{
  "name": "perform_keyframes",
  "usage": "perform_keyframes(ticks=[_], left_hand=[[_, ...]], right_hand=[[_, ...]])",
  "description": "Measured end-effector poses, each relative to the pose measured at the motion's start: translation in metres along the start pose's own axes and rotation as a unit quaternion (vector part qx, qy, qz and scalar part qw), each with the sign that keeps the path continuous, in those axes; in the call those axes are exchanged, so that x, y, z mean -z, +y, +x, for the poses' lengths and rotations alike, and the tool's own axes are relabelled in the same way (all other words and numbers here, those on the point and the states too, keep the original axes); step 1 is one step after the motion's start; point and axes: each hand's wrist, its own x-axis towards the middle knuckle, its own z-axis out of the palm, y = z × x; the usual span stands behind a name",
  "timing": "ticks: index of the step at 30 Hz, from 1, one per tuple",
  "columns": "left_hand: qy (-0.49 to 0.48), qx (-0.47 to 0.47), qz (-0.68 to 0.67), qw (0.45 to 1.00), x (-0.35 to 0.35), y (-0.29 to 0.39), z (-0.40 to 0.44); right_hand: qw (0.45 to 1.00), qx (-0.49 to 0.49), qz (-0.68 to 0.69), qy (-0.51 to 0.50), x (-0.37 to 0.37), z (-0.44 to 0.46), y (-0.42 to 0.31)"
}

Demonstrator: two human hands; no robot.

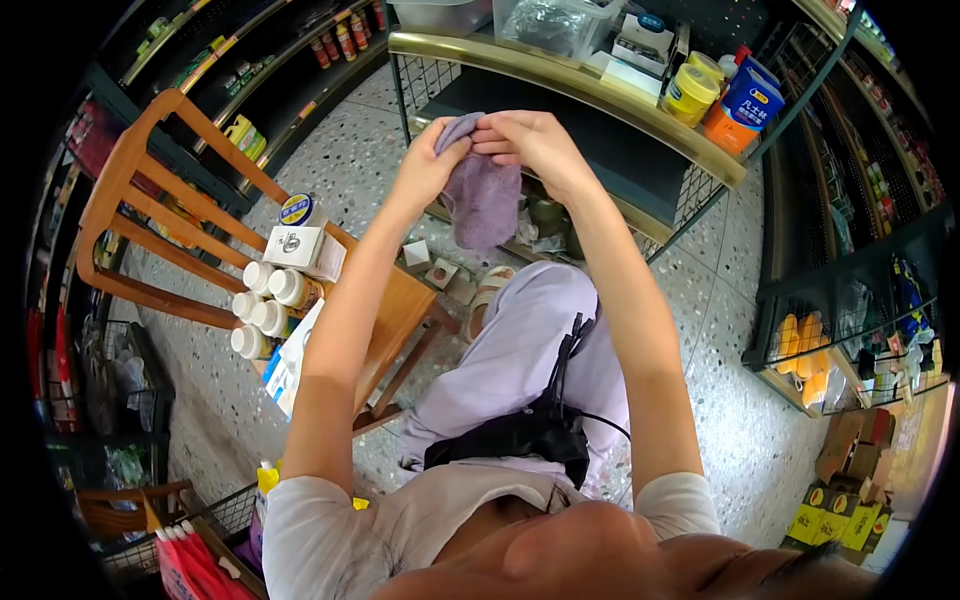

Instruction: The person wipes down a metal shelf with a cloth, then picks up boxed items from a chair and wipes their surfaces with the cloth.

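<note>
The place seems clearly to be a shop. At eleven o'clock, dark display shelves (270, 97) carry rows of red bottles (345, 42); at two o'clock, more long racks (812, 130) hold many small packaged goods. At one o'clock, a mesh-sided shelf unit (615, 155) bears yellow tubs (690, 95). Printed cartons (838, 512) are stacked at four o'clock.

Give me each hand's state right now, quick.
Left hand: closed, holding the purple cloth.
Right hand: partly curled at the cloth's top; whether it grips cannot be told.
</note>
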Motion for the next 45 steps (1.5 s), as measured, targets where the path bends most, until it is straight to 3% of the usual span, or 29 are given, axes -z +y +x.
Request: perform_keyframes(ticks=[2, 6, 7, 10, 11, 14, 18, 19, 22, 23, 26, 28, 31, 34, 36, 38, 43, 45], left_hand=[[-0.026, 0.042, -0.053, 0.997, 0.014, 0.006, -0.001], [-0.038, 0.056, -0.119, 0.991, 0.030, 0.030, -0.005], [-0.042, 0.058, -0.116, 0.991, 0.035, 0.036, -0.005], [-0.056, 0.055, -0.114, 0.990, 0.048, 0.045, -0.008], [-0.066, 0.053, -0.111, 0.990, 0.052, 0.050, -0.010], [-0.066, 0.064, -0.130, 0.987, 0.060, 0.054, -0.021], [-0.065, 0.068, -0.142, 0.985, 0.062, 0.058, -0.032], [-0.071, 0.066, -0.139, 0.986, 0.064, 0.056, -0.034], [-0.094, 0.080, -0.087, 0.989, 0.074, 0.049, -0.039], [-0.097, 0.091, -0.046, 0.990, 0.075, 0.050, -0.042], [-0.101, 0.105, 0.047, 0.988, 0.079, 0.055, -0.051], [-0.091, 0.095, 0.074, 0.989, 0.092, 0.050, -0.049], [-0.091, -0.015, 0.220, 0.971, 0.121, 0.054, -0.040], [-0.073, -0.045, 0.221, 0.972, 0.142, 0.066, -0.046], [-0.069, -0.001, 0.235, 0.970, 0.155, 0.077, -0.065], [-0.136, 0.083, 0.241, 0.957, 0.165, 0.089, -0.089], [-0.221, 0.190, 0.178, 0.940, 0.170, 0.069, -0.138], [-0.218, 0.213, 0.197, 0.932, 0.171, 0.046, -0.148]], right_hand=[[0.982, 0.088, -0.162, 0.027, 0.007, 0.002, 0.001], [0.865, 0.384, -0.322, 0.015, 0.013, 0.003, 0.005], [0.923, 0.274, -0.268, -0.016, 0.010, -0.004, 0.000], [0.921, 0.250, -0.295, -0.044, 0.009, -0.001, 0.002], [0.913, 0.304, -0.266, -0.047, 0.007, -0.001, 0.005], [0.923, 0.301, -0.198, -0.132, -0.007, -0.012, -0.002], [0.954, 0.205, -0.051, -0.212, -0.031, -0.014, 0.009], [0.950, 0.204, -0.083, -0.223, -0.033, -0.012, 0.009], [0.861, 0.309, -0.363, -0.175, -0.027, -0.018, -0.005], [0.838, 0.302, -0.428, -0.150, -0.025, -0.022, -0.011], [0.766, 0.338, -0.538, -0.092, -0.024, -0.025, -0.013], [0.776, 0.392, -0.486, -0.088, -0.027, -0.021, -0.010], [0.753, 0.470, -0.461, -0.008, -0.044, -0.012, -0.002], [0.775, 0.473, -0.419, -0.014, -0.064, -0.017, -0.003], [0.797, 0.460, -0.387, -0.063, -0.074, -0.028, -0.005], [0.818, 0.428, -0.357, -0.142, -0.078, -0.037, -0.003], [0.891, 0.262, -0.234, -0.288, -0.097, -0.050, 0.035], [0.928, 0.213, -0.163, -0.257, -0.105, -0.037, 0.075]])
